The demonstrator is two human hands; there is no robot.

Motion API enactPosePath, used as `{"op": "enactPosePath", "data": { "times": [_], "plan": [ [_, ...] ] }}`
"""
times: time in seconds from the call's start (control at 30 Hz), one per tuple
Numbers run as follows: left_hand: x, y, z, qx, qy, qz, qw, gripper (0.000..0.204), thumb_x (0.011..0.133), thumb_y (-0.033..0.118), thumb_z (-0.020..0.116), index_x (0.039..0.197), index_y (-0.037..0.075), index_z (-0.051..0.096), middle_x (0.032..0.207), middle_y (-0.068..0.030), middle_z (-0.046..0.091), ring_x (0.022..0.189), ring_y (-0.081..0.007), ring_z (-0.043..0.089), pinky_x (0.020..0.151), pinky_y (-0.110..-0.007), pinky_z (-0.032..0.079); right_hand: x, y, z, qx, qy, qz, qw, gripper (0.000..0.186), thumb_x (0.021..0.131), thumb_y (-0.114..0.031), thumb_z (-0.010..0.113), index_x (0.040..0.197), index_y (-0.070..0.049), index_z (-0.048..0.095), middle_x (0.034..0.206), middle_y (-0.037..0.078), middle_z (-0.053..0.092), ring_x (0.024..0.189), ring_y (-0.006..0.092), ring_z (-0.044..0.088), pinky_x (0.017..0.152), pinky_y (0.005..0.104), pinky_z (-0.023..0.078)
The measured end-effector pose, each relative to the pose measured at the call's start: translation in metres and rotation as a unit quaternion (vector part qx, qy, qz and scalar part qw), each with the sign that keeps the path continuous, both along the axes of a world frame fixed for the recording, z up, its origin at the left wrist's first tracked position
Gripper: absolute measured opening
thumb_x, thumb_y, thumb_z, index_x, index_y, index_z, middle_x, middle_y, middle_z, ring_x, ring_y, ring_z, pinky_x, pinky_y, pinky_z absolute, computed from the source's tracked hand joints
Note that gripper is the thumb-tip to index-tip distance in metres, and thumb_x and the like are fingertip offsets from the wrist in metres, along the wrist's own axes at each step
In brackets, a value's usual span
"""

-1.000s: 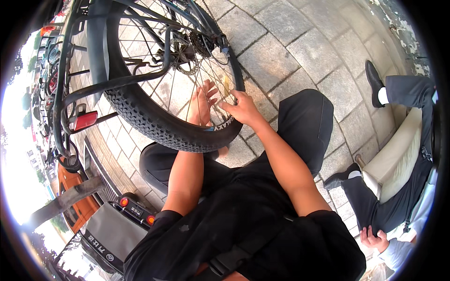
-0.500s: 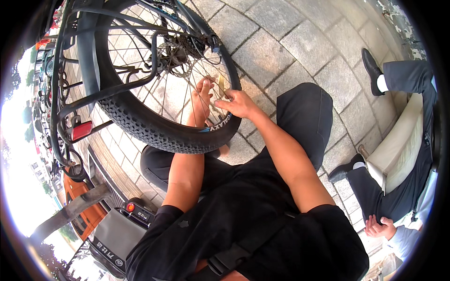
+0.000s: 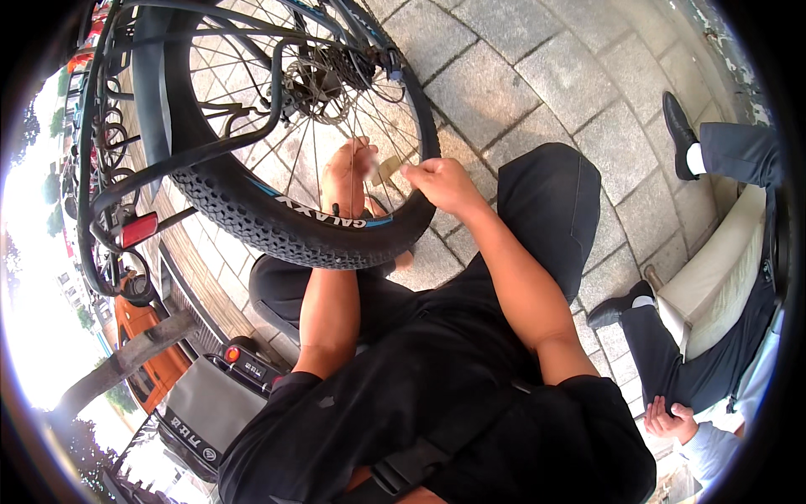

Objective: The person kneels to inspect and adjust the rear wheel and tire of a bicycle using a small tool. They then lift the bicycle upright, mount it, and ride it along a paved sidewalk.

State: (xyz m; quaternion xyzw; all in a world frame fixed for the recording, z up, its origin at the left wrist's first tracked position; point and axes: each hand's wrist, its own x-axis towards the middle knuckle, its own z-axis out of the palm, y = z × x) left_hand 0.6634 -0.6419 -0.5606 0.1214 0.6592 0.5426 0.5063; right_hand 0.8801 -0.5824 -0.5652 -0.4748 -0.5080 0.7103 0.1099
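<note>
A black knobby bicycle tire (image 3: 239,216) with white lettering rings a spoked wheel, with a hub and brake disc (image 3: 323,88) in its middle. My left hand (image 3: 346,176) reaches behind the lower spokes, fingers curled; what they hold is partly hidden and blurred. My right hand (image 3: 441,181), at the right side of the rim, pinches a small tan, flat piece (image 3: 388,169) among the spokes. A red rear reflector (image 3: 138,228) is at the left on the bike's black rack (image 3: 168,172).
Another person (image 3: 684,344) sits on a cream seat (image 3: 714,260) at the right. Grey paving (image 3: 554,84) surrounds the bike. A grey bag (image 3: 210,403), wooden post (image 3: 126,357), orange vehicle (image 3: 138,315) and parked bicycles (image 3: 101,143) are at the left.
The wheel has turned, its lettering shifting left along the bottom. My right fingers have closed more around the tan piece, now showing more clearly. My left hand has shifted slightly left.
</note>
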Motion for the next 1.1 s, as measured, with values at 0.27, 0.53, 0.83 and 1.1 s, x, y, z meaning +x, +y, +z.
{"op": "enactPosePath", "data": {
  "times": [0.27, 0.53, 0.83, 1.1],
  "plan": [
    [0.005, 0.033, -0.039, -0.054, 0.022, -0.059, 0.997, 0.058, 0.11, 0.048, 0.062, 0.152, 0.009, 0.056, 0.152, -0.0056, 0.062, 0.136, -0.0224, 0.058, 0.098, -0.04, 0.052, -0.03, 0.02, -0.094, 0.093, 0.012, 0.044, 0.995, 0.091, 0.089, -0.052, 0.084, 0.151, 0.009, 0.056, 0.151, 0.028, 0.06, 0.129, 0.0335, 0.065, 0.109, 0.0388, 0.051],
    [0.002, 0.036, -0.06, -0.062, 0.02, -0.12, 0.991, 0.049, 0.113, 0.044, 0.056, 0.153, 0.015, 0.057, 0.156, 0.0004, 0.06, 0.145, -0.016, 0.053, 0.098, -0.038, 0.05, -0.018, 0.033, -0.106, 0.034, 0.044, 0.121, 0.991, 0.098, 0.086, -0.049, 0.085, 0.156, 0.008, 0.049, 0.154, 0.027, 0.059, 0.141, 0.0336, 0.058, 0.117, 0.0369, 0.044],
    [0.003, 0.025, -0.065, -0.03, 0.06, -0.104, 0.992, 0.031, 0.115, 0.039, 0.053, 0.128, 0.019, 0.073, 0.106, 0.0073, 0.066, 0.101, -0.0073, 0.057, 0.087, -0.031, 0.045, -0.021, 0.019, -0.081, 0.121, -0.014, 0.16, 0.98, 0.074, 0.08, -0.047, 0.083, 0.125, 0.01, 0.068, 0.122, 0.024, 0.074, 0.112, 0.0345, 0.071, 0.097, 0.0404, 0.055],
    [-0.003, -0.005, -0.017, 0.013, 0.031, -0.05, 0.998, 0.032, 0.111, 0.03, 0.064, 0.127, 0.003, 0.067, 0.114, -0.0056, 0.073, 0.092, -0.0096, 0.06, 0.084, -0.027, 0.049, -0.032, -0.014, 0.036, -0.003, -0.02, 0.131, 0.991, 0.086, 0.082, -0.063, 0.076, 0.108, 0.018, 0.069, 0.099, 0.03, 0.076, 0.092, 0.0345, 0.077, 0.082, 0.0388, 0.058]
  ]
}}
